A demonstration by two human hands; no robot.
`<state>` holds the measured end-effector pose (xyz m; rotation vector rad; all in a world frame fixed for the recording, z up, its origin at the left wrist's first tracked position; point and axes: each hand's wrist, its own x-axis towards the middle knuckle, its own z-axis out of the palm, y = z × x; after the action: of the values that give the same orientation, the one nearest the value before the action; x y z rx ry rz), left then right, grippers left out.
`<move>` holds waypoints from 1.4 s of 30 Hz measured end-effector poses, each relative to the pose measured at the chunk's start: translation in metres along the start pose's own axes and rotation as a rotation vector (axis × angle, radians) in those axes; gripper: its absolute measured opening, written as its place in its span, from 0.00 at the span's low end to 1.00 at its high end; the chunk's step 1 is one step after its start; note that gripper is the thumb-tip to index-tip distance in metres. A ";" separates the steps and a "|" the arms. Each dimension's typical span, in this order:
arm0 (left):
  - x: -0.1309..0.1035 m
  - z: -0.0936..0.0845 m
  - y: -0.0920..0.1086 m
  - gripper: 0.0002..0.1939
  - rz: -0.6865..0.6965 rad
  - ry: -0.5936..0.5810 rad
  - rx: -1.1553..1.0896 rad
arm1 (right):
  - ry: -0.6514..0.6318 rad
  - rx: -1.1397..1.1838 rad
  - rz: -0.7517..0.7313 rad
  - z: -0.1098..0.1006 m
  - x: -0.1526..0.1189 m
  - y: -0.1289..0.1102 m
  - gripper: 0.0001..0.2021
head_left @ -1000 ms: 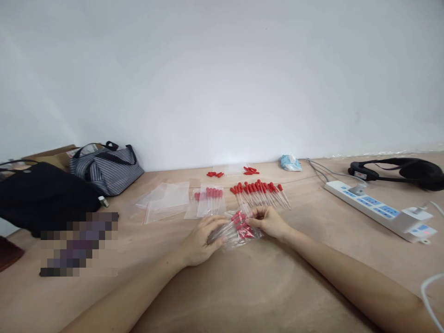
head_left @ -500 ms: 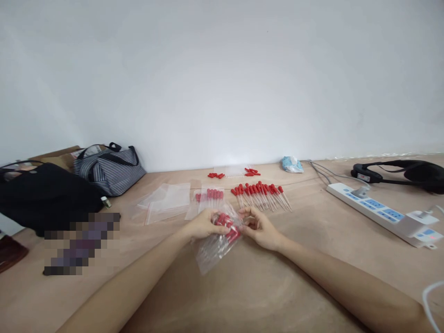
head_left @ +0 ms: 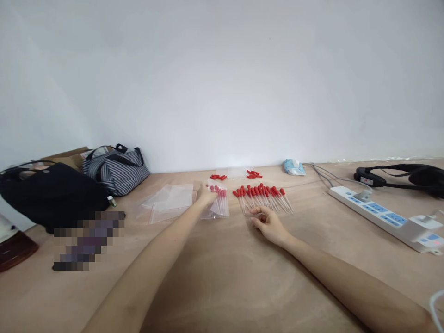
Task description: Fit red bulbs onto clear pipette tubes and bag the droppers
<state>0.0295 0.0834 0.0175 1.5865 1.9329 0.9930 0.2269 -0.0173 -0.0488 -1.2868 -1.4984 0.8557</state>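
Observation:
My left hand (head_left: 207,196) is stretched forward at the left side of a clear plastic bag (head_left: 222,212) that holds several droppers with red rubber bulbs. Motion blur hides its fingers, so I cannot tell whether it grips the bag. My right hand (head_left: 268,225) hovers low over the table with fingers loosely curved and apart, holding nothing. Just beyond it lie many loose droppers (head_left: 262,192) in a row, red bulbs pointing away and thin clear tubes toward me. To the left of the bag is a spread of flat clear zip bags (head_left: 173,201).
Small red pieces (head_left: 254,174) lie by a clear sheet near the wall. A blue tissue pack (head_left: 294,167), white power strip (head_left: 378,210) and black headset (head_left: 398,175) are on the right. On the left stand a striped bag (head_left: 116,171), black bag (head_left: 55,194) and small bottle (head_left: 111,201).
The bag of droppers that both hands held in front has gone from there. My left hand has reached forward to the bag spot; my right hand has come away, its fingers now free.

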 end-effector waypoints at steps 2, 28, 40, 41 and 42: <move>-0.004 0.003 0.001 0.27 0.040 0.044 0.101 | 0.003 -0.021 -0.011 -0.001 0.000 0.000 0.09; -0.022 -0.091 -0.097 0.22 0.351 0.126 0.511 | 0.015 -0.148 -0.091 -0.001 -0.007 -0.012 0.07; -0.102 -0.042 -0.024 0.15 1.094 -0.569 0.208 | -0.081 0.118 -0.023 -0.005 -0.007 -0.024 0.21; -0.100 -0.038 -0.026 0.16 1.023 -0.464 0.169 | -0.085 0.065 -0.038 -0.006 -0.007 -0.023 0.19; -0.097 -0.034 -0.030 0.16 0.920 -0.352 0.124 | -0.092 0.001 -0.059 -0.007 -0.008 -0.023 0.16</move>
<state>0.0086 -0.0212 0.0070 2.5934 1.0088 0.8066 0.2266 -0.0297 -0.0271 -1.2107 -1.5994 0.8875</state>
